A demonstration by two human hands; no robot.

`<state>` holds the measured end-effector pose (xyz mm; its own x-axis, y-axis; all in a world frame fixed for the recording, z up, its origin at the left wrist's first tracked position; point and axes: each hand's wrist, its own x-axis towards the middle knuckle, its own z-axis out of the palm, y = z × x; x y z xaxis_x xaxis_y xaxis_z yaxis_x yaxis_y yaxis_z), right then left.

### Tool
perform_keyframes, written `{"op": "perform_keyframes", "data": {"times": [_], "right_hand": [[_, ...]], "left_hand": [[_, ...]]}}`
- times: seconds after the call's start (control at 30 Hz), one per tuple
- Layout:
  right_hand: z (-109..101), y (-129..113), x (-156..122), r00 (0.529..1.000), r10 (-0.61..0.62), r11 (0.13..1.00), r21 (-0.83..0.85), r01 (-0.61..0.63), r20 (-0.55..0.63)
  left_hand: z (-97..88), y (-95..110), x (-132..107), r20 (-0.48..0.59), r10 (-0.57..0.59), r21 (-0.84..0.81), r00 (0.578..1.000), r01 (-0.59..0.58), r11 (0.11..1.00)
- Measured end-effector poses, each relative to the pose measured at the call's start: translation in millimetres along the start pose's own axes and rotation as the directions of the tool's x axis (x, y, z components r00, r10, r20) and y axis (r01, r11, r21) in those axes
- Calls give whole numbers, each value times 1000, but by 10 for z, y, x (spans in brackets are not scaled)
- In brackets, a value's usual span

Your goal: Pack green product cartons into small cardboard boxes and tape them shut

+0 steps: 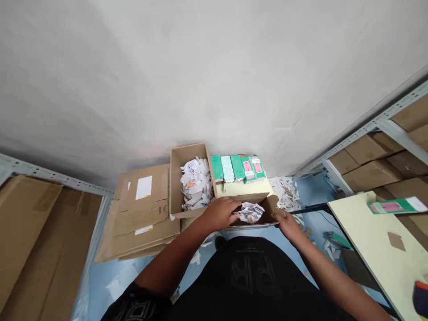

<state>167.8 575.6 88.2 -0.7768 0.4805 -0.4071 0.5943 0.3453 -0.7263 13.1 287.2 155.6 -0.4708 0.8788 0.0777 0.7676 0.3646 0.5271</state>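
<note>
An open cardboard box (270, 209) sits just in front of my body, with a wad of crumpled paper (251, 213) inside it. My left hand (221, 215) reaches over the box's left end, its fingers and thumb closed on the left tip of the paper. At the box's right end, my right hand (288, 224) grips the cardboard edge; part of its fingers is hidden. Beyond the box, several green and white product boxes (237, 167) stand in a row on the pale tabletop (230, 189). A taller carton (176, 187) to the left holds shredded paper (196, 183).
Flattened cardboard (143, 209) is stacked at left. Racks with brown cartons (371, 151) line both sides. On the right, a pale table (361, 223) bears a green box (396, 205). Paper scraps (284, 191) litter the blue floor. A wall (214, 80) rises behind.
</note>
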Motion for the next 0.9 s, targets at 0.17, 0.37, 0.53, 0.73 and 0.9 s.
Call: {"op": "perform_keyframes", "data": {"times": [0.17,0.37,0.53,0.73,0.9], "right_hand": [[-391,388,-108,997,52,987,156,-43,-60],[-1186,1004,-279,965,128,945,323,-49,-227],[-1933,1796,-446,914,294,858,499,-123,-281],[-2682,2568,-708,888,401,728,667,-158,-227],[-3041,2912,-827,811,518,651,740,-168,-272]], "left_hand": [[203,174,164,-243,-66,-31,968,61,998],[833,800,846,-127,-431,-417,894,346,841],[1472,1602,1797,60,-357,-475,932,341,811],[2159,2303,2670,190,-145,-460,971,219,860],[2589,2666,3340,289,-21,-452,957,156,878]]}}
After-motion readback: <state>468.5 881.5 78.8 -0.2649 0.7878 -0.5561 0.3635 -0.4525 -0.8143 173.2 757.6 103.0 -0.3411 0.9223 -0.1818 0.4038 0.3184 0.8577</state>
